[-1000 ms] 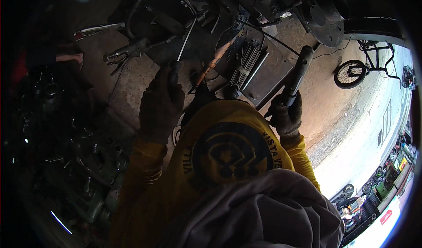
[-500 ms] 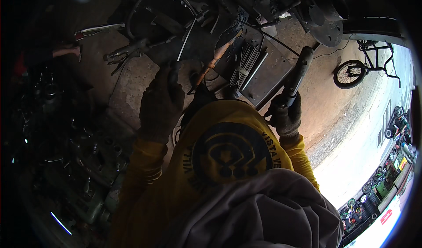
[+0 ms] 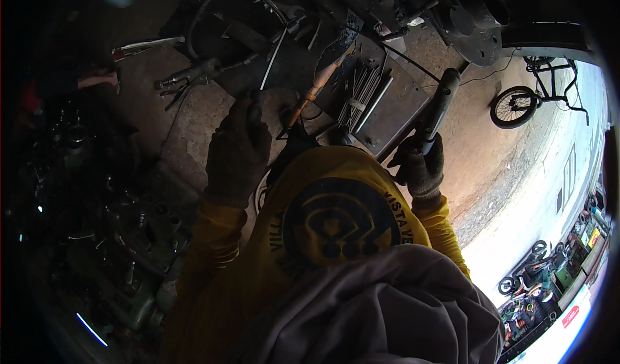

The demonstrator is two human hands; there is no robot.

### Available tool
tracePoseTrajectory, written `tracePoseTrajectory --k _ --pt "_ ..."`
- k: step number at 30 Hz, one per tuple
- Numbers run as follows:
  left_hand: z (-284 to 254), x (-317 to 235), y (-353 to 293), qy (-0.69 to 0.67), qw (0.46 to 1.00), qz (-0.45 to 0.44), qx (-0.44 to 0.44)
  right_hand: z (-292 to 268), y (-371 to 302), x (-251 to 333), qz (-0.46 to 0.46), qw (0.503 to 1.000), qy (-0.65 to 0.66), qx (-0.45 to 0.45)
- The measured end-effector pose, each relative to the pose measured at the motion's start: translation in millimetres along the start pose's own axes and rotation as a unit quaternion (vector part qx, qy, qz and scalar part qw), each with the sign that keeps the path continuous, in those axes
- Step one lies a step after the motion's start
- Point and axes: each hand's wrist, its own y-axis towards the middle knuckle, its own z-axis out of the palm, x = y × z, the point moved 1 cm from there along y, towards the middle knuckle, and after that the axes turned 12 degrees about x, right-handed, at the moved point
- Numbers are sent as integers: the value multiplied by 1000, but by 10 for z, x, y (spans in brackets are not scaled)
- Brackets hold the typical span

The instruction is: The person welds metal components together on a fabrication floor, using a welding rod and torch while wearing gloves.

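**Mia:** What is the ground like?

**Ben:** The ground (image 3: 475, 141) is brown and dusty, and in the shade it looks dark. On it, past the person's knees, there is a big messy pile of dark metal scraps (image 3: 248, 38).

**Mia:** What else is in the room?

**Ben:** A bunch of thin grey rods (image 3: 361, 93) lies on a flat metal plate (image 3: 402, 109). An orange bar (image 3: 313, 94) slants just left of them. Gripping pliers (image 3: 187, 73) lie farther left. On the far left I see a bit of another person (image 3: 97, 79), but it is too dark to tell if it is a hand or a foot. Dark machine parts (image 3: 123, 280) fill the lower left.

**Mia:** And on the right?

**Ben:** A black bike (image 3: 540, 97) is near the bright street (image 3: 510, 209). Motorbikes (image 3: 536, 268) stand farther off.

**Mia:** What is the right hand (image 3: 420, 167) doing?

**Ben:** It wears a glove, and its fingers are curled around the low end of a thick grey tube (image 3: 442, 99). The tube points up and a bit right, beside the metal plate.

**Mia:** And the left hand (image 3: 236, 144)?

**Ben:** It has a glove too. It is closed around a dark handle (image 3: 256, 110). A thin pale rod (image 3: 274, 59) pokes out past it, toward the pile. I can't tell what the rod's far tip touches.
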Motion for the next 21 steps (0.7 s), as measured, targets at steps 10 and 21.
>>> tracePoseTrajectory --k 10,21 --pt "-18 -4 21 -21 1000 13 -2 -11 4 35 24 999 27 -11" --pt "-76 28 28 -19 1000 -7 14 -15 -9 24 22 999 34 -15"
